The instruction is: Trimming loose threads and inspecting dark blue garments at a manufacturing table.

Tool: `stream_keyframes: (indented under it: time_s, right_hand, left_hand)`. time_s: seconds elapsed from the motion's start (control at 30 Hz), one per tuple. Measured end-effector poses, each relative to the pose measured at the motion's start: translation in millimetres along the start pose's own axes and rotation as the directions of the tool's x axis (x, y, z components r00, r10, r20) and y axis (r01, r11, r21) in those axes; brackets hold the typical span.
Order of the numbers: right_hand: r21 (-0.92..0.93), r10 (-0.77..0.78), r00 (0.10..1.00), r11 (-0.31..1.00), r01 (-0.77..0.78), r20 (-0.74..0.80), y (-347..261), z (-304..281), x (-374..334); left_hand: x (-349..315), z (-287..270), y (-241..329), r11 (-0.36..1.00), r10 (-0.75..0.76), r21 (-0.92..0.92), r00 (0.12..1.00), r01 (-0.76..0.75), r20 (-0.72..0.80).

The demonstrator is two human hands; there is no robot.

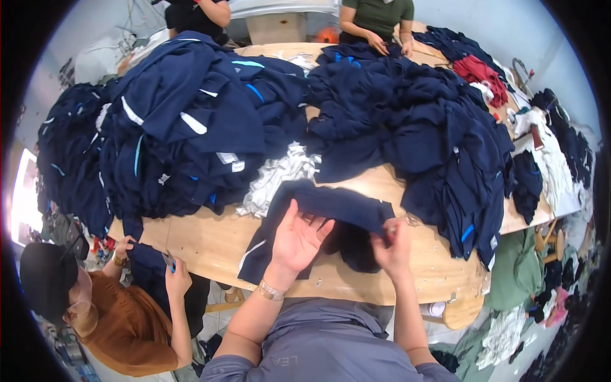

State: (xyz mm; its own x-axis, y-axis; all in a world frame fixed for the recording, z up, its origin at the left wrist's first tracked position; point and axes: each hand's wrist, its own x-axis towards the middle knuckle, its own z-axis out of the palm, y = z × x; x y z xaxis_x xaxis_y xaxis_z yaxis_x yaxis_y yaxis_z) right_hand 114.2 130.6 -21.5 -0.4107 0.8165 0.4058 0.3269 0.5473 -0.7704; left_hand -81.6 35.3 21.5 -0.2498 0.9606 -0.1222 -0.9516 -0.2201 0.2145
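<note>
A navy garment piece (pixel 347 202) lies in front of me near the table's edge, its long band arching beyond my hands. My left hand (pixel 296 240) is palm up against its near side, thumb and fingers apart, with nothing visible in it. At the band's right end, my right hand (pixel 393 249) is closed, fingertips pinched at the cloth's edge. Whether a small tool is also in that hand cannot be made out. A white strip shows on the garment's left part.
Heaps of navy garments (pixel 191 95) and more navy cloth (pixel 439 127) cover much of the wooden table (pixel 203 245). White scraps (pixel 280 181) lie between them. At left, a co-worker (pixel 130 318) holds navy cloth and blue-handled scissors (pixel 170 262). Two other people (pixel 375 25) are across the table.
</note>
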Motion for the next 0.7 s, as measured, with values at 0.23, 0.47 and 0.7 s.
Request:
stream_keyframes:
  time_s: [0.23,0.47,0.7]
  right_hand:
    - [0.427,0.152,0.985,0.888,-0.171,0.079,-33,22,-2]
    - [0.437,0.178,0.970,0.869,-0.233,0.164,-54,75,21]
    - [0.819,0.223,0.909,0.397,-0.413,0.351,-82,54,14]
  left_hand:
    - [-9,-31,-23,0.997,-0.051,-0.052,0.997,0.048,-0.057]
    - [-13,-34,-44,0.934,0.224,0.314,0.965,-0.173,-0.134]
    - [-11,-28,-25,0.973,0.166,0.174,0.982,-0.148,-0.094]
